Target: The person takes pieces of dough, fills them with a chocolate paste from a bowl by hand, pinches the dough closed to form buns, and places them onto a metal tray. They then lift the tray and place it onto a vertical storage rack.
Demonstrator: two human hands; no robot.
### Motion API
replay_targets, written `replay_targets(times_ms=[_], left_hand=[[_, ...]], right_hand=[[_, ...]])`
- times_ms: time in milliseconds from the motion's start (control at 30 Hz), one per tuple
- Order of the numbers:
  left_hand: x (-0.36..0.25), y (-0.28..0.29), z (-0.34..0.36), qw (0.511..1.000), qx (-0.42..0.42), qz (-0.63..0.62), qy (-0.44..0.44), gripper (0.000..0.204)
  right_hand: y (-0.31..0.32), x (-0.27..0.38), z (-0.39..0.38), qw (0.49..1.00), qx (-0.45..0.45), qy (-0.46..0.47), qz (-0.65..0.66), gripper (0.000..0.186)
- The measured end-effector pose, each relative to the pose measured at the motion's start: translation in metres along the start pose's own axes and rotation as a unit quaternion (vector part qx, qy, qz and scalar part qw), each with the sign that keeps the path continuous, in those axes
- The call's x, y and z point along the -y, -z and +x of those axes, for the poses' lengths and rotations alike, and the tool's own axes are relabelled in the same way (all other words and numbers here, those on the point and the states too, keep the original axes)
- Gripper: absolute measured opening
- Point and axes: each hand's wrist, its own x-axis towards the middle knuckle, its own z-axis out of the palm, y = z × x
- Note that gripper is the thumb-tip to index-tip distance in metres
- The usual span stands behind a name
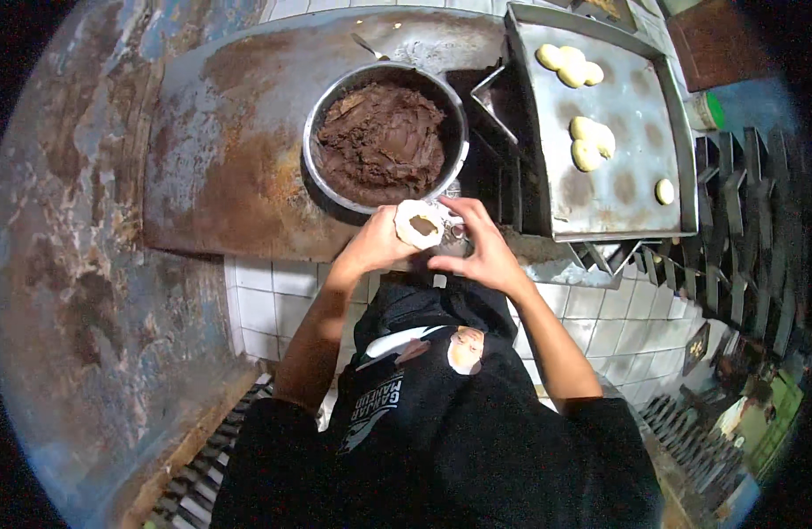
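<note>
My left hand [370, 242] holds a round of pale dough [407, 234], with dark brown filling [421, 226] showing in its middle. Close on its right is my right hand [485, 251], thumb and fingers spread apart; whether a fingertip touches the dough I cannot tell. Just beyond both hands stands a metal bowl [460, 132] heaped with dark brown paste [379, 141].
A deep metal tray [639, 97] at the right carries several pale dough balls [589, 145]. Behind the bowl lies a metal utensil [365, 44]. The worn metal worktop [220, 132] stretches left. A green-lidded container [707, 111] stands beyond the tray.
</note>
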Motion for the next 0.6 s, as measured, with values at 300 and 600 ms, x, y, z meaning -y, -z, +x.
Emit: replay_targets(times_ms=[300, 600], left_hand=[[-0.066, 0.024, 0.010, 0.979, 0.191, -0.044, -0.052, 0.048], [-0.082, 0.009, -0.003, 0.949, 0.119, -0.290, 0.021, 0.035]], right_hand=[[0.034, 0.050, 0.021, 0.993, 0.020, -0.021, 0.111, 0.037], [0.048, 0.120, 0.008, 0.994, -0.019, 0.098, -0.046, 0.109]])
